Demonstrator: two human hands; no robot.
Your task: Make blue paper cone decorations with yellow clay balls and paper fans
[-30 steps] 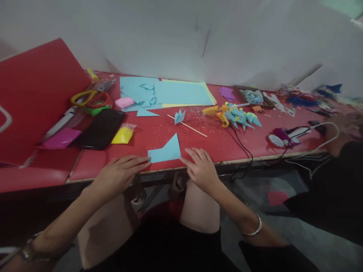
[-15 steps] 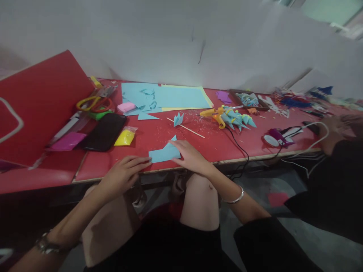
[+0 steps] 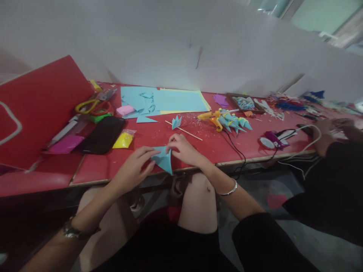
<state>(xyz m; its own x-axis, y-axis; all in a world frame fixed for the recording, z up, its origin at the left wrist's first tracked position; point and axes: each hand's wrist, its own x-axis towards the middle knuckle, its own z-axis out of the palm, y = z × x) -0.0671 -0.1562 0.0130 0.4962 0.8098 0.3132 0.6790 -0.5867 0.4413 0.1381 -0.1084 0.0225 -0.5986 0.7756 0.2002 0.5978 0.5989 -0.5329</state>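
Observation:
A piece of light blue paper [image 3: 163, 160], partly folded, is between my hands at the front edge of the table. My left hand [image 3: 135, 166] has its fingers and thumb on the paper's left side. At the upper right corner, my right hand [image 3: 184, 150] pinches the paper with bent fingers. Just beyond lies a small pointed blue paper piece [image 3: 176, 122] on a thin wooden stick [image 3: 190, 133]. Farther right, a yellow glue gun [image 3: 211, 118] rests beside a bundle of blue paper cones [image 3: 231, 121] with yellow trim.
On the left are a black phone [image 3: 103, 135], a yellow packet [image 3: 124, 139], a pink packet [image 3: 64, 144] and scissors [image 3: 87, 107]. Blue sheets [image 3: 181, 101] lie along the wall. A purple-and-white roll [image 3: 273, 140] and cables sit near another person's hand [image 3: 323, 136] at right.
The paper has gone from lying flat to being lifted and folded, one corner now pointing down toward me. Both hands have closed in on it, the right one now pinching its corner.

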